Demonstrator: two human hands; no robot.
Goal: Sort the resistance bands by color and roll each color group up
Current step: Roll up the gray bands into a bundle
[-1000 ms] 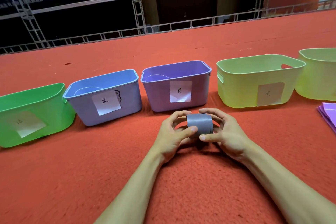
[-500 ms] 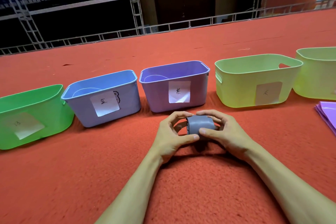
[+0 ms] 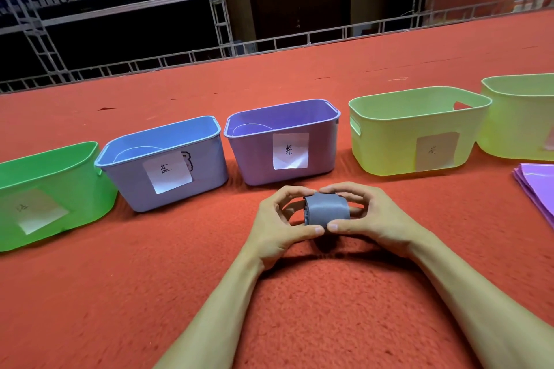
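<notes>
A tight roll of grey resistance bands (image 3: 326, 209) sits between both hands just above the red carpet, in front of the purple bin (image 3: 254, 159). My left hand (image 3: 278, 228) grips its left end, thumb under the front and fingers curled over the top. My right hand (image 3: 374, 219) grips the right end the same way, and the two thumbs nearly meet at the front. A flat stack of purple bands (image 3: 536, 186) lies on the carpet at the right edge.
Labelled bins stand in a row across the carpet: green (image 3: 75, 198) at the left, blue (image 3: 204, 171), purple, yellow-green (image 3: 389, 150), and another yellow-green bin (image 3: 515, 135) at the far right. A metal rail (image 3: 269, 45) runs behind.
Both hands have kept hold of the grey roll and turned it slightly; the thumbs have come closer together at its front. The roll stays in the same place.
</notes>
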